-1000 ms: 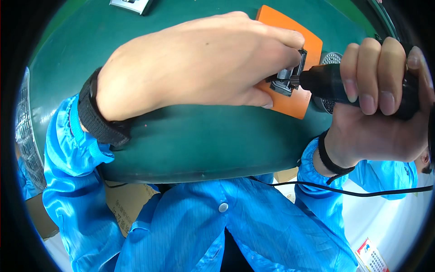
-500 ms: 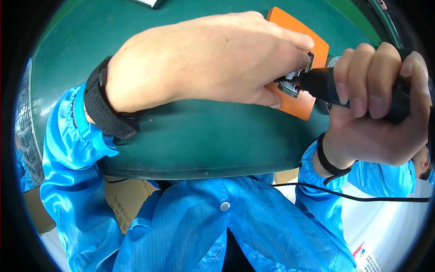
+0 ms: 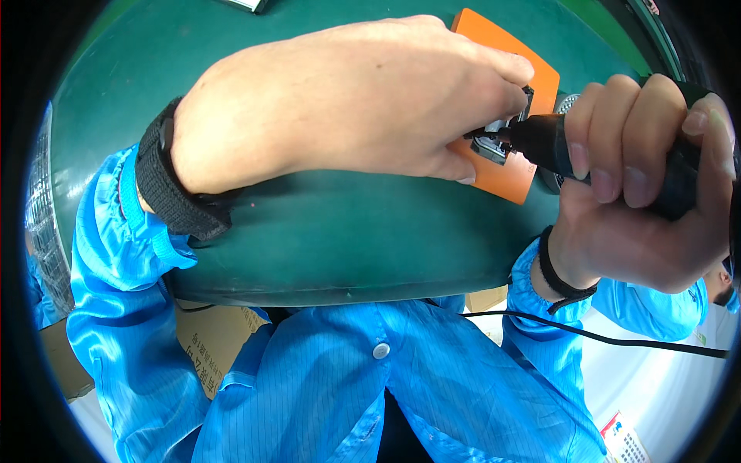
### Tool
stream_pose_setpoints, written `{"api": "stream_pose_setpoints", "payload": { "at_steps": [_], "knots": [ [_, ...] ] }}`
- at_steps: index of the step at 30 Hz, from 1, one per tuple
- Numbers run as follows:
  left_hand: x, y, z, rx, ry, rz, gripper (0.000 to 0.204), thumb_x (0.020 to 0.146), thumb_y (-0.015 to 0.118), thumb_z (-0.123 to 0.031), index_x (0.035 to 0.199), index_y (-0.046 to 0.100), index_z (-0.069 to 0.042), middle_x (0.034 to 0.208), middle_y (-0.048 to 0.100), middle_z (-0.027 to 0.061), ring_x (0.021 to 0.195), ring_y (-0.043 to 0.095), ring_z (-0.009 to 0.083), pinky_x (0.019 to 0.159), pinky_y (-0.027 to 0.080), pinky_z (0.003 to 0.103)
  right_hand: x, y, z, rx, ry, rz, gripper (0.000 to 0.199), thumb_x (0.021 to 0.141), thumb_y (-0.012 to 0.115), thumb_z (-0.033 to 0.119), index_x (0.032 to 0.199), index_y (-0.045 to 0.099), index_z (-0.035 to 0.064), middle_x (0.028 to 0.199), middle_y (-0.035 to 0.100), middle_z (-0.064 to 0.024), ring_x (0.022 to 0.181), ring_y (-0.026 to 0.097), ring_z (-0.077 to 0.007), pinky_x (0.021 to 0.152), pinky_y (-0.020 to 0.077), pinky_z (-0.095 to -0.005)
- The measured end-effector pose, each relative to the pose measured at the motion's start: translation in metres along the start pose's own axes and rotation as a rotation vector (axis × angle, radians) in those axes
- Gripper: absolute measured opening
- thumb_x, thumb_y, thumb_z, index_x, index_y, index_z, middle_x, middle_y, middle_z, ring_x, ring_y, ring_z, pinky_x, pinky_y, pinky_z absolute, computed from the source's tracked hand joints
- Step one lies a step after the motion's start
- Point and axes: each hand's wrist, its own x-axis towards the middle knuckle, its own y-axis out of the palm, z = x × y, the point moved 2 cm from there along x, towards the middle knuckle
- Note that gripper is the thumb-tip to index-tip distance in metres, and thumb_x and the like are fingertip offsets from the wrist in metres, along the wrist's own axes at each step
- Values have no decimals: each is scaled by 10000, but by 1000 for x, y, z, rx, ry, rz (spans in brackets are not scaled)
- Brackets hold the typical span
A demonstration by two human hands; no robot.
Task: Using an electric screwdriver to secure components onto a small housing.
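Small metal part (image 3: 494,143) sits on the orange pad (image 3: 515,174), pinched by left hand (image 3: 363,100) fingertips; right hand (image 3: 641,193) grips the black powered driver (image 3: 556,143) fully closed. Best kept perpendicular, part pressed steady.

A brown cardboard box (image 3: 212,347) sits under the green table (image 3: 324,239), a black cable (image 3: 617,339) alongside.
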Motion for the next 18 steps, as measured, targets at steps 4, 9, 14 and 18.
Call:
{"api": "stream_pose_setpoints", "payload": {
  "at_steps": [4,9,14,18],
  "knots": [
    [0,-1,-1,14,-14,28,473,974,738,-445,955,663,21,749,685,213,717,712,424,629,574,454,-2,1,-1,5,0,-3,305,1078,329,272,1065,535,47,660,436,-5,499,386,-108,518,390,-313],
    [2,-1,-2,9,-38,61,482,971,740,-454,954,659,21,754,685,215,719,711,425,626,570,453,-1,0,0,4,-4,-3,295,1078,327,267,1056,527,51,657,434,-5,496,383,-106,517,389,-312],
    [2,-1,-1,-21,-27,50,452,965,743,-423,961,662,21,754,682,221,722,705,425,634,564,460,0,0,0,4,-1,0,286,1077,324,262,1046,519,55,654,433,-5,493,380,-105,516,388,-311],
    [2,-1,0,-17,-31,55,412,950,752,-380,965,674,24,755,681,220,733,703,425,643,561,464,0,1,-1,0,0,1,279,1076,322,259,1039,513,58,651,431,-6,490,377,-104,515,387,-310]
  ]
}}
